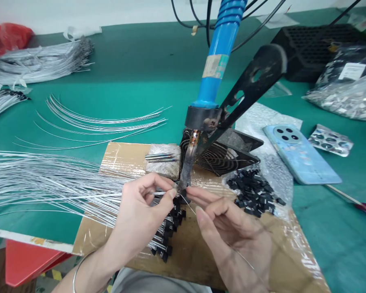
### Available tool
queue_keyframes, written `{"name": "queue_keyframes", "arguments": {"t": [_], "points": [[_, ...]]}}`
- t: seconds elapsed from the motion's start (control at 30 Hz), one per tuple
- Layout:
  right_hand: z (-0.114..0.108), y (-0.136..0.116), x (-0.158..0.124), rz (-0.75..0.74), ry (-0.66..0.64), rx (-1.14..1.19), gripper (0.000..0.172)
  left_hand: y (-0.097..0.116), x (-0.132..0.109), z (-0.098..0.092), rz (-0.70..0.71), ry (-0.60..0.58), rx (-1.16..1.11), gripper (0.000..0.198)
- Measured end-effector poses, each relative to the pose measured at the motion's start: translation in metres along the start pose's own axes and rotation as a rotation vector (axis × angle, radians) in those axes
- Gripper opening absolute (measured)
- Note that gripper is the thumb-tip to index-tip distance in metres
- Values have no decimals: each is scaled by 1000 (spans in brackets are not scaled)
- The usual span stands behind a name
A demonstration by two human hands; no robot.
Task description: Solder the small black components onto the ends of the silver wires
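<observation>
At the frame's centre, a person's left hand (143, 211) pinches a thin grey-white wire (158, 193) beside a blue-handled soldering iron (208, 91), while the right hand (236, 232) pinches a fine silvery strand (188, 204), apparently solder.

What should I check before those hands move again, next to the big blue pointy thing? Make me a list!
1. Left hand gripping its wire: ok, pinched between thumb and finger.
2. Right hand holding the solder wire: ok, its end reaches toward the tip of the blue soldering iron.
3. Fingers well away from that tip: not ok, both hands' fingertips are very close to it.
4. Tip hot or cold: cannot tell, heat doesn't show.
5. Fan behind the tip running: cannot tell from one picture.
6. Phone out of the way: ok, it lies off to the right, apart from both hands.
</observation>
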State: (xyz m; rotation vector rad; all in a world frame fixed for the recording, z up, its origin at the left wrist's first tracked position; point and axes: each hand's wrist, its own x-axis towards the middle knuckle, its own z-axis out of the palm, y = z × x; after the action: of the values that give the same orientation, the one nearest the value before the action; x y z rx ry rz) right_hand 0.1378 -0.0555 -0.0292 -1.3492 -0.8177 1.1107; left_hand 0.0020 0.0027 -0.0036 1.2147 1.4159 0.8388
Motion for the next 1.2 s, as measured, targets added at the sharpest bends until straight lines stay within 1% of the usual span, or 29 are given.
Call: {"name": "queue_keyframes", "arguments": {"t": [0.2, 0.33, 0.5, 0.7, 0.9, 1.2], "points": [[0, 1, 0, 7, 9, 0, 24, -1, 0, 0, -7, 1, -9, 10], [-1, 1, 0, -5, -3, -19, 24, -2, -1, -2, 14, -8, -25, 9], [-2, 2, 1, -7, -23, -97, 25, -2, -1, -2, 1, 10, 26, 10], [-1, 2, 0, -19, -9, -60, 25, -2, -1, 0, 1, 0, 52, 9], [0, 3, -1, -21, 3, -46, 22, -4, -3, -3, 21, 1, 67, 9], [-1, -1, 1, -1, -7, -155, 27, -1, -1, -1, 19, 3, 80, 10]]}}
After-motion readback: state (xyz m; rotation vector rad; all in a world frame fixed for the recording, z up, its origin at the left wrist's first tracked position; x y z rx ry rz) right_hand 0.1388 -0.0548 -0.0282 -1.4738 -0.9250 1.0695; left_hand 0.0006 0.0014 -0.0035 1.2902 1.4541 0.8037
